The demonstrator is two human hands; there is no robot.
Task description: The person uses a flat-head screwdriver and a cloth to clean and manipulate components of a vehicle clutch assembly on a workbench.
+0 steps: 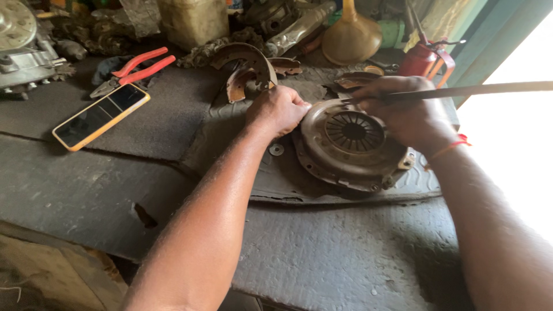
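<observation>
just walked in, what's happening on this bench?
A person is working on a rusty round clutch cover lying on a rubber mat. The left hand grips its left rim, while the right hand rests on its far side holding a long thin metal bar. Red-handled pliers and a phone lie to the left, untouched.

Rusty brown clutch plate [351,144] with dark radial fins; left of it, orange-cased phone [101,115], red-handled pliers [135,69]; behind it, amber funnel [351,34].
</observation>
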